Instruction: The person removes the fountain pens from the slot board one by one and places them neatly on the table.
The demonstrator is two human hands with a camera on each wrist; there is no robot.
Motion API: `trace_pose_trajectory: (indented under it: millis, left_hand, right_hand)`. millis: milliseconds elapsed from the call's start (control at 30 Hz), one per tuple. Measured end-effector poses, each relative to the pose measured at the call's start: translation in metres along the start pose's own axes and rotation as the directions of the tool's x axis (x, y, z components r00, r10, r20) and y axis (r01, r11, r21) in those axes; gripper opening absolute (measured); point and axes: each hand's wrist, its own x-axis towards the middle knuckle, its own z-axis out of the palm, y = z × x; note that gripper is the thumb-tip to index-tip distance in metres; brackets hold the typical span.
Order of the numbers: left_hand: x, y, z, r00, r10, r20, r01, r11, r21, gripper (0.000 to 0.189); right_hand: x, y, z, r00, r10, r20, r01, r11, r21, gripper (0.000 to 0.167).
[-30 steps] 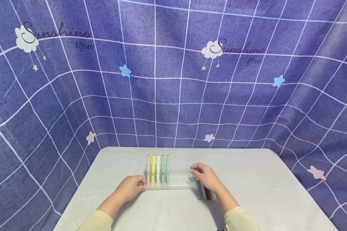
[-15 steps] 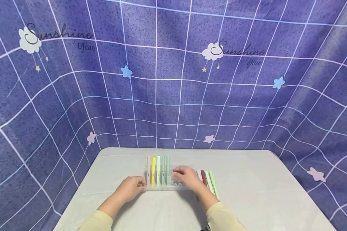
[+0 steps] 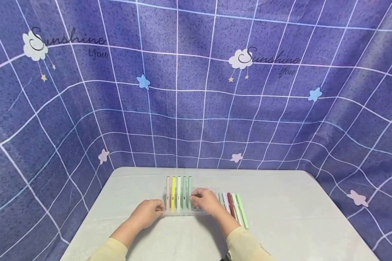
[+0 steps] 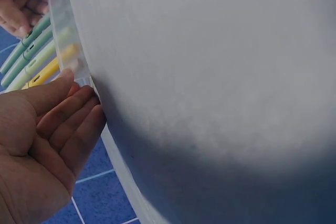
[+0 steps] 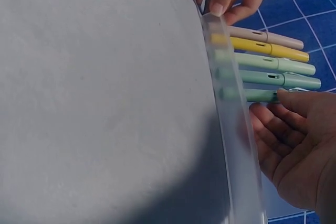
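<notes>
My left hand [image 3: 149, 212] pinches the left end of a clear plastic tray [image 3: 183, 213], thumb on its rim in the left wrist view. Several capped pens stand side by side in the tray's left part: a pale pink pen [image 5: 283, 39], a yellow pen [image 5: 252, 45], a pale green pen [image 5: 257, 62] and teal ones. At the rightmost teal pen [image 5: 257, 95] is my right hand [image 5: 299, 140], thumb tip touching its side, the other fingers loosely bent below. The tray's right half is partly hidden behind this hand in the head view.
Right of the tray, several loose pens lie side by side on the white table [image 3: 287, 214], among them a dark red pen [image 3: 230, 203] and a bright green pen [image 3: 243, 212]. A purple-blue grid-patterned curtain [image 3: 196, 101] surrounds the table's back and sides.
My right hand has moved left from the tray's right end to the rightmost teal pen, uncovering the loose pens. The left hand keeps its place at the tray's left end.
</notes>
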Motion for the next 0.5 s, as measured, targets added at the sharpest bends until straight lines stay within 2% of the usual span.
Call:
trace_pose_trajectory:
  millis: [267,500]
  left_hand:
    - [-0.0002,-0.0001,0.0003,1.0,-0.019,0.004,0.019,1.0,0.012,0.012]
    - [-0.0001,0.0008,-0.0016,1.0,-0.024,0.009,0.024,1.0,0.007,0.012]
  right_hand:
    - [0.0004,-0.0007,0.0018,1.0,0.025,0.007,-0.025,1.0,0.008,0.01]
    - [-0.0017,-0.0059,-0.0044,0.996,-0.044,-0.078,0.048,0.998,0.048,0.013]
